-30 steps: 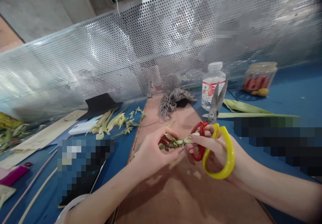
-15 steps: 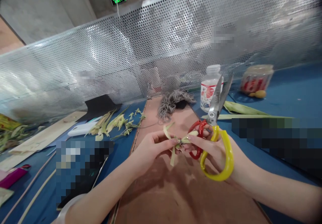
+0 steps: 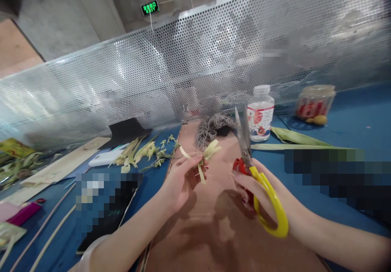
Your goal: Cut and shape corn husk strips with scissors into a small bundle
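Observation:
Above the brown board (image 3: 210, 223), my left hand (image 3: 180, 178) pinches a small bundle of pale green leaf strips (image 3: 210, 151), whose ends stick out up, left and down. My right hand (image 3: 259, 186) is closed round a pair of scissors (image 3: 244, 141) with one yellow and one red handle loop. The blades point up and away from me and stand slightly apart. A gap separates the scissors from the strips. Part of the red loop is hidden by my right fingers.
Behind the hands lies grey yarn (image 3: 207, 131). A white-capped bottle (image 3: 260, 115), a jar (image 3: 316, 102) and long green leaves (image 3: 301, 136) are at right. Dried plant pieces (image 3: 146, 151), a phone (image 3: 111, 213) and a wooden strip (image 3: 64, 164) lie left. A perforated metal screen (image 3: 171, 60) stands behind.
My hands have drawn apart. The right hand let go of the strips and moved right and down with the scissors, while the left kept the bundle and shifted left. The view tilted slightly.

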`<move>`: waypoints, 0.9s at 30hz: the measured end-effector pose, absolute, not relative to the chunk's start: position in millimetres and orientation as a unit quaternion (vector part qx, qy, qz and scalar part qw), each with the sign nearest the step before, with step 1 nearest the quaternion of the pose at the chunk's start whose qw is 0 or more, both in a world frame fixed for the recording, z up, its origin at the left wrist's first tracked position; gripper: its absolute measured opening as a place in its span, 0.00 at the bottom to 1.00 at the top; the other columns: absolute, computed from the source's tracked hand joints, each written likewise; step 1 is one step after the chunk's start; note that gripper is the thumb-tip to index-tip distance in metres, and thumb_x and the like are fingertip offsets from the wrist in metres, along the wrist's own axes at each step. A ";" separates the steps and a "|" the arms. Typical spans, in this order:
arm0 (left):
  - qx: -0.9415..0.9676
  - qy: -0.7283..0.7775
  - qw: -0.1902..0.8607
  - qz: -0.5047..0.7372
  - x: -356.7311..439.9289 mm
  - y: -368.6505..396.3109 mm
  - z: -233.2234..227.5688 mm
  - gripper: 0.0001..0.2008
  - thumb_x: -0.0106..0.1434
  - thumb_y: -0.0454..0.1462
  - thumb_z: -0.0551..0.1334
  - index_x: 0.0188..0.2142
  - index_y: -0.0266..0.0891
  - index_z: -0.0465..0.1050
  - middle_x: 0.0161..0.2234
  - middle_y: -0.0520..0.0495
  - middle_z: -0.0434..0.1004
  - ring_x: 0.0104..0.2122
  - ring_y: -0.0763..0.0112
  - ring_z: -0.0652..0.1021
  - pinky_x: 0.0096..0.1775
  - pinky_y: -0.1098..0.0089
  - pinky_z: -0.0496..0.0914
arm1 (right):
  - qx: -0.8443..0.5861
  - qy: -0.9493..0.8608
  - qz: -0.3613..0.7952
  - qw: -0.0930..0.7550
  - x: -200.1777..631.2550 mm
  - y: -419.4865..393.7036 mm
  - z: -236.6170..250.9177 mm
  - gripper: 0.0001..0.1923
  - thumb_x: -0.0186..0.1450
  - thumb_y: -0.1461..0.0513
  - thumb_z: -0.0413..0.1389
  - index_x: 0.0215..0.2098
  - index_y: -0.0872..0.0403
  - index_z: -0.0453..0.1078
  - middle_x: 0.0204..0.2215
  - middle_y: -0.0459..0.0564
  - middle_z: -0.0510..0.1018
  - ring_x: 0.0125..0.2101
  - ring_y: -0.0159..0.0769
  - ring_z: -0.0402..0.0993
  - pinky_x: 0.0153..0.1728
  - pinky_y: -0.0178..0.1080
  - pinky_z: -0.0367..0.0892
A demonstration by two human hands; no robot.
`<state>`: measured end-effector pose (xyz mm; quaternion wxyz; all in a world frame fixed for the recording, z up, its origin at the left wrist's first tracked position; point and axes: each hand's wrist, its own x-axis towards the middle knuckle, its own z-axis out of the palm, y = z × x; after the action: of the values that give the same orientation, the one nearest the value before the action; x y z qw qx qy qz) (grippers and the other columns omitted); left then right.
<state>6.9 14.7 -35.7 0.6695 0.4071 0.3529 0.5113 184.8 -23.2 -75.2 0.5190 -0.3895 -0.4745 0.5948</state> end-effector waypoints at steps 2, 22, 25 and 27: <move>0.445 0.357 0.656 0.494 7.3 13.0 -37.5 0.05 0.54 0.36 0.67 0.29 0.35 0.74 0.26 0.49 0.74 0.26 0.76 0.73 0.29 0.74 0.68 | -0.369 -0.470 0.602 0.530 186.5 -24.4 -70.8 0.19 0.55 0.50 0.61 0.33 0.49 0.57 0.19 0.36 0.64 0.13 0.23 0.57 0.13 0.29 0.57; 0.638 0.422 0.555 0.327 11.0 4.5 -38.7 0.06 0.56 0.38 0.64 0.30 0.38 0.69 0.26 0.51 0.75 0.27 0.75 0.73 0.33 0.72 0.65 | -0.334 -0.442 0.550 0.625 192.8 -15.6 -60.8 0.23 0.46 0.60 0.69 0.33 0.50 0.60 0.27 0.40 0.68 0.27 0.27 0.65 0.30 0.32 0.65; 0.627 0.419 0.563 0.338 11.3 4.2 -39.6 0.05 0.57 0.37 0.63 0.30 0.38 0.69 0.26 0.51 0.75 0.27 0.74 0.74 0.32 0.73 0.65 | -0.349 -0.460 0.527 0.624 192.9 -17.8 -56.1 0.23 0.48 0.59 0.68 0.33 0.50 0.59 0.28 0.40 0.67 0.26 0.28 0.64 0.28 0.32 0.64; 0.615 0.415 0.572 0.349 11.2 4.7 -40.3 0.04 0.57 0.36 0.64 0.30 0.37 0.70 0.26 0.50 0.76 0.28 0.74 0.74 0.31 0.73 0.66 | -0.354 -0.472 0.511 0.625 193.0 -15.8 -58.0 0.24 0.46 0.58 0.68 0.32 0.50 0.58 0.28 0.40 0.67 0.27 0.28 0.65 0.28 0.33 0.64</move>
<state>11.2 4.7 -40.3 0.5723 0.6153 0.4149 0.3489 193.0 -15.8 -58.0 0.6246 -0.3544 -0.4719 0.5114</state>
